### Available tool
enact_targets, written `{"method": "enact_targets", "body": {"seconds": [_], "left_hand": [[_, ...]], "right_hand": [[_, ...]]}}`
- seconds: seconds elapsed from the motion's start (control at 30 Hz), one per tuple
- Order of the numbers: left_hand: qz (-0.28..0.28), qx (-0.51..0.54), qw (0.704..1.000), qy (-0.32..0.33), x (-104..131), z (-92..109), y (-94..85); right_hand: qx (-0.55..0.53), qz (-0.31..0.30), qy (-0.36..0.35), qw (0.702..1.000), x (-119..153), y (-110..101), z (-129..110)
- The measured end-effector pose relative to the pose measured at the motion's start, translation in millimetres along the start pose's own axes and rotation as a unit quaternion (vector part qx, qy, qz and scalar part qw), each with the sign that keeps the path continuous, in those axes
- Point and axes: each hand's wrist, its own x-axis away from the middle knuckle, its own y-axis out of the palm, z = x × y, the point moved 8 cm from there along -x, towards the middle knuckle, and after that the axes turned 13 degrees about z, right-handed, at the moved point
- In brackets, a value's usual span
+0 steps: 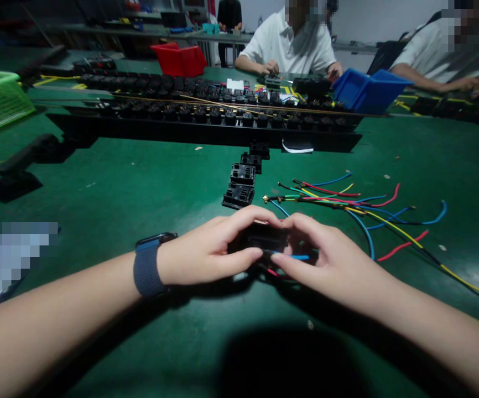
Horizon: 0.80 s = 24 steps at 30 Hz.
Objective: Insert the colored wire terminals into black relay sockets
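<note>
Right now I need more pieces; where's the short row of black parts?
In the head view, the row lies centrally, just beyond the left hand, left of the loose wires.

Loose wires (346, 208) on green table (160, 182)

A black, box-like part (266, 239), partly hidden, is held up on the near side of the row of black modules (241, 174); by its near edge, a blue wire (300, 257) and a red wire (271, 271) can be seen.
</note>
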Motion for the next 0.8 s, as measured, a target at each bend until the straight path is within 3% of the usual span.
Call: {"method": "enact_targets", "body": {"seconds": [0.13,0.27,0.8], "left_hand": [[0.013,0.056,0.998,-0.031,-2,-3,-1.3],[-0.018,0.122,0.990,-0.071,-2,-7,3.2],[-0.020,0.185,0.974,-0.126,-2,-20,7.7]], "right_hand": [[-0.019,0.011,0.002,1.000,-2,-2,0],[-0.037,0.033,0.020,0.999,-4,-6,3],[-0.051,0.018,0.048,0.997,-5,0,9]]}}
